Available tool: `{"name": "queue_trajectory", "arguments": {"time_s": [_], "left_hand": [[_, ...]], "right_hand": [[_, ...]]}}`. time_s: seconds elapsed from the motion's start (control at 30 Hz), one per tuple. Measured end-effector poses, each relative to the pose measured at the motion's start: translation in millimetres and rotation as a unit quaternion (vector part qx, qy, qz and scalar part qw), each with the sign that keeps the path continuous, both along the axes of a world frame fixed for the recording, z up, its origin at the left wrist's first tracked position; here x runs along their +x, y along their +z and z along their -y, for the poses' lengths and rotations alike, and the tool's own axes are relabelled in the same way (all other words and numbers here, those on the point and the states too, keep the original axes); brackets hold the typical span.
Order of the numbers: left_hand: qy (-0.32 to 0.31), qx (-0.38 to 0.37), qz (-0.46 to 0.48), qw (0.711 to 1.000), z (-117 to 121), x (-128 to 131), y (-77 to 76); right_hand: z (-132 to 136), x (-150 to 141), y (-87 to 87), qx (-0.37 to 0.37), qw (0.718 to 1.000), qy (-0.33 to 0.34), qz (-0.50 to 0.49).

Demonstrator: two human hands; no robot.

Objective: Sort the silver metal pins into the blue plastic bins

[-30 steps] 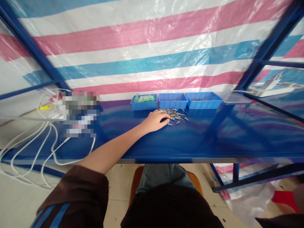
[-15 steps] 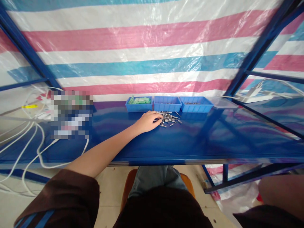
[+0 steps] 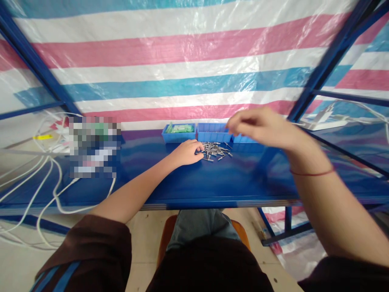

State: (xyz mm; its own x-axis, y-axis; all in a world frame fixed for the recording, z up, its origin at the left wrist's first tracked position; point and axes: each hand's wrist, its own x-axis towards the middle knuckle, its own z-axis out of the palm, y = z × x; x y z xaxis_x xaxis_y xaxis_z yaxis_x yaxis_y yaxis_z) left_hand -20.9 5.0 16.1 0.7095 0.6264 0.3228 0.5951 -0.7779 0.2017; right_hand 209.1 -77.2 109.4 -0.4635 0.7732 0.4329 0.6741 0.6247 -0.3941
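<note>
A loose pile of slim silver metal pins, rivet-like in shape (image 3: 216, 150), lies on the blue tabletop (image 3: 194, 182). At the pile's left edge rests my left hand (image 3: 189, 153), its fingers bent and a gap showing between thumb and forefinger. I see nothing held in it. My right hand (image 3: 258, 126) hangs in the air above the right side of the table, smeared by motion, so whether it holds anything is unclear. It covers most of the right blue bin (image 3: 243, 139). The middle blue bin (image 3: 214, 136) stands just behind the pile.
Green packets (image 3: 180, 128) fill the left blue bin (image 3: 179, 138). White cables (image 3: 57, 194) loop over the table's left side, beside a pixelated patch. A white power strip (image 3: 326, 123) is at the far right. Striped plastic sheeting (image 3: 194, 52) and blue frame posts (image 3: 328, 56) enclose the back.
My right hand has come up from the lower right to over the table near the bins. My left hand has drawn slightly left at the edge of the pile.
</note>
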Motion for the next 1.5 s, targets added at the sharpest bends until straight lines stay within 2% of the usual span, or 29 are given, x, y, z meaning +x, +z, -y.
{"name": "queue_trajectory", "arguments": {"time_s": [0.1, 0.17, 0.3, 0.43, 0.5, 0.6, 0.83, 0.97, 1.13, 1.23, 1.3, 1.37, 1.4, 1.5], "left_hand": [[0.005, -0.015, -0.027, 1.0, -4.2, -4.0, 2.7], [0.001, -0.027, -0.04, 0.999, -7.0, -5.6, 3.2], [0.02, -0.046, 0.027, 0.998, -10.7, -4.6, 1.2], [0.026, -0.097, 0.165, 0.981, -11.0, 1.4, -3.7], [0.005, -0.13, 0.207, 0.97, -10.5, 5.1, -6.7], [-0.026, -0.166, 0.236, 0.957, -10.0, 9.9, -10.9], [-0.036, -0.205, 0.248, 0.946, -6.6, 15.3, -14.0], [-0.036, -0.169, 0.262, 0.95, -1.7, 16.5, -12.3], [0.018, -0.063, 0.289, 0.955, 1.0, 15.2, -11.8], [0.031, -0.019, 0.283, 0.958, 1.5, 14.7, -11.5], [0.033, -0.016, 0.28, 0.959, 1.8, 14.9, -11.3], [0.034, -0.03, 0.269, 0.962, 2.1, 14.4, -10.6], [0.028, -0.039, 0.252, 0.966, 2.3, 13.5, -9.7], [-0.03, -0.05, 0.163, 0.985, 3.2, 8.4, -4.7]], "right_hand": [[-24.9, -16.8, -20.8, -0.096, 0.992, 0.004, 0.082], [-42.2, -26.2, -38.1, -0.118, 0.989, -0.026, 0.08], [-57.8, -32.2, -65.7, -0.101, 0.992, -0.081, -0.011], [-53.8, -29.8, -82.2, -0.154, 0.976, -0.066, -0.139], [-50.8, -30.1, -85.7, -0.177, 0.96, -0.034, -0.216], [-48.3, -32.4, -85.3, -0.17, 0.943, 0.0, -0.286], [-49.2, -34.8, -83.2, -0.117, 0.949, -0.007, -0.292], [-47.0, -35.7, -82.2, -0.059, 0.966, -0.009, -0.251], [-44.6, -34.7, -81.0, 0.006, 0.984, -0.044, -0.174], [-46.3, -34.1, -82.9, 0.004, 0.989, -0.049, -0.141], [-49.9, -33.0, -84.9, -0.019, 0.987, -0.055, -0.148], [-55.3, -29.3, -86.7, -0.051, 0.973, -0.09, -0.205], [-58.5, -26.0, -87.2, -0.066, 0.958, -0.122, -0.252], [-66.7, -11.3, -86.6, -0.106, 0.873, -0.235, -0.414]]}}
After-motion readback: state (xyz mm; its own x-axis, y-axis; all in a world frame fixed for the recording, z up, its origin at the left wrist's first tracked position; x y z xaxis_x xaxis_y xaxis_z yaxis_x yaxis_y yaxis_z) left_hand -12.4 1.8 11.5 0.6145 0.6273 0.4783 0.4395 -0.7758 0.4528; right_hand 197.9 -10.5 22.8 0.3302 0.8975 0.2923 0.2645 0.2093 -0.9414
